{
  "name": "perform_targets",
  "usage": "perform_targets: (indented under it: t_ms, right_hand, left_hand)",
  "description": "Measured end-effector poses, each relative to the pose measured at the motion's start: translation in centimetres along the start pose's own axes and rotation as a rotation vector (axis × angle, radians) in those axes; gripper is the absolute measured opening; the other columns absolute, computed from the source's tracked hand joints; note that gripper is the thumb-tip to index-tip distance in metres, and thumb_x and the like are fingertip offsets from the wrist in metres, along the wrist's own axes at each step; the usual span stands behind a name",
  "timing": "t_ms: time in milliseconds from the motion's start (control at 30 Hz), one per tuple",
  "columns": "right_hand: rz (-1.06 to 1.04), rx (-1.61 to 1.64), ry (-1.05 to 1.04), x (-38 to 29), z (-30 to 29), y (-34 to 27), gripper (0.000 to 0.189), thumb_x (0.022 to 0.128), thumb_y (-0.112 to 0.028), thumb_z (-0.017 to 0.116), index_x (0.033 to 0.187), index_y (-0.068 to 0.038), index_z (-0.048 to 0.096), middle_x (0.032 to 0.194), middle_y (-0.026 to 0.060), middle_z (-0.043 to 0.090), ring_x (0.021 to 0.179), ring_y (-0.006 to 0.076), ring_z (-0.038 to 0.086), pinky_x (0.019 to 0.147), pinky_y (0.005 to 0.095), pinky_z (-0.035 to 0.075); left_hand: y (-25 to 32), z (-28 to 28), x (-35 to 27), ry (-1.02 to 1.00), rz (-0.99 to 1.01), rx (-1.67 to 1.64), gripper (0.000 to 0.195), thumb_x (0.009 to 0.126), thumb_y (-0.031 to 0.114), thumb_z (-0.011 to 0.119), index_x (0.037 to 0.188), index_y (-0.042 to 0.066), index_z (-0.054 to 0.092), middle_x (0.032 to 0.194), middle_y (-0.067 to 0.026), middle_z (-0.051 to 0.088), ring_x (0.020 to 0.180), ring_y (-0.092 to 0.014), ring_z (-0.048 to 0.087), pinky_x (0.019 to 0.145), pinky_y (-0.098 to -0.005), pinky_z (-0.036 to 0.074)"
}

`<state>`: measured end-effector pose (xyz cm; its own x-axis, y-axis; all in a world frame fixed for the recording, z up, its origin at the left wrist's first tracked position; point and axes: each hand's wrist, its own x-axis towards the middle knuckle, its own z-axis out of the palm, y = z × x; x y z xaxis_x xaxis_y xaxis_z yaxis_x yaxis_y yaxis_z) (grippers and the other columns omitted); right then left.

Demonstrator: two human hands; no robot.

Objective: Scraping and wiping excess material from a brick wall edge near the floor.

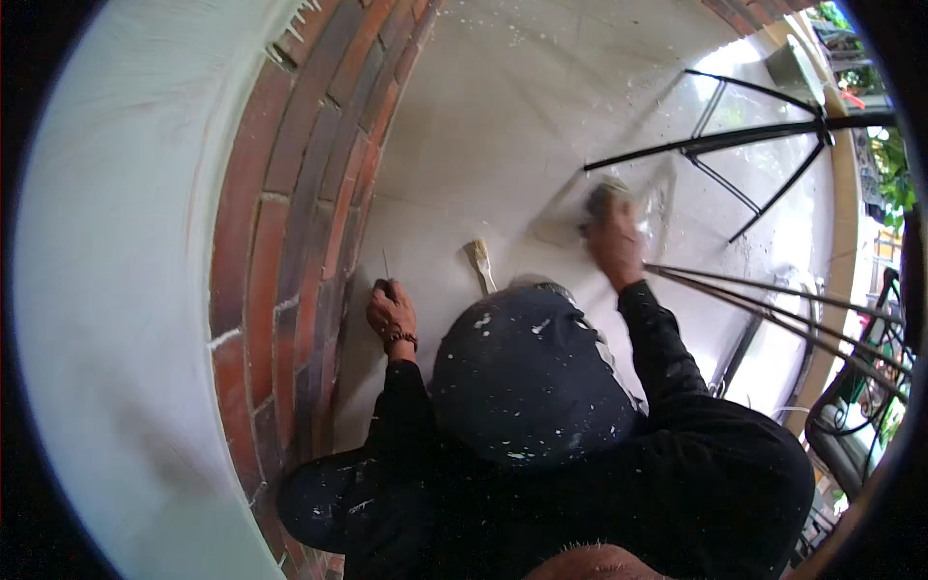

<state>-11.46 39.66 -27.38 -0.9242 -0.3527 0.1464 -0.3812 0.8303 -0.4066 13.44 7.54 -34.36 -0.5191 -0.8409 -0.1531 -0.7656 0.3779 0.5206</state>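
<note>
Beside the brick wall, my left hand (391, 310) grips a thin-bladed tool (386, 262), seen nearly edge-on; its exact kind is unclear. My right hand (616, 243) is blurred and reaches out over the floor. In it is a greyish-green object (607, 193), too smeared to name. A flat paintbrush (480, 259) with pale bristles and a light handle lies between my hands, its handle end hidden by my knee (536, 377). The knee wears dark, paint-spotted cloth. Behind it shows a rim of something round (557, 288), mostly covered.
A red-brown brick course (272, 225) runs along the left, below a white wall surface (123, 217). Black metal legs (754, 130) stand on the smooth pale floor (493, 138) at upper right. Thin rods (768, 301) and a wrought-metal chair (844, 413) are at the right.
</note>
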Motion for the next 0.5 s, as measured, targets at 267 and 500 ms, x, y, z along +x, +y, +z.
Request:
perform_targets:
  t_ms: [267,500]
  right_hand:
    - [-0.288,-0.254,-0.188,-4.3,7.6,-2.5,0.053,0.084,-0.011,0.061,0.136,-0.017,0.054,0.117,0.0204,0.055,0.106,0.0398,0.059,0.086,0.0477,0.053]
    - [0.247,-0.412,0.148,4.8,-2.5,6.9,0.039,0.087,-0.013,0.062,0.124,-0.004,0.054,0.114,0.0259,0.056,0.105,0.0442,0.058,0.086,0.0510,0.050]
  left_hand:
    - [0.6,-1.0,0.2,-0.100,-0.074,-0.153,0.035,0.094,0.037,0.066,0.090,0.002,0.066,0.087,-0.0191,0.073,0.084,-0.040,0.070,0.074,-0.0493,0.054]
    - [4.7,-1.1,-1.2,-0.059,-0.026,-0.189,0.035,0.098,0.039,0.063,0.096,0.004,0.065,0.083,-0.0158,0.072,0.080,-0.035,0.071,0.071,-0.0459,0.054]
